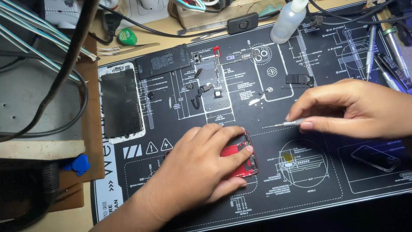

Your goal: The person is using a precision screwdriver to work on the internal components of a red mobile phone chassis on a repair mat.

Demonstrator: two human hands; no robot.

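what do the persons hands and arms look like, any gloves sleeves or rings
Both are bare. The left hand has no glove, ring or watch, and its forearm shows no sleeve down to the frame edge. The right hand is also ungloved and ringless; its wrist is bare where it leaves the picture. Nails are short and unpainted.

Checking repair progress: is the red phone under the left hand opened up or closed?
Opened: the red phone shows bare internals, no screen.
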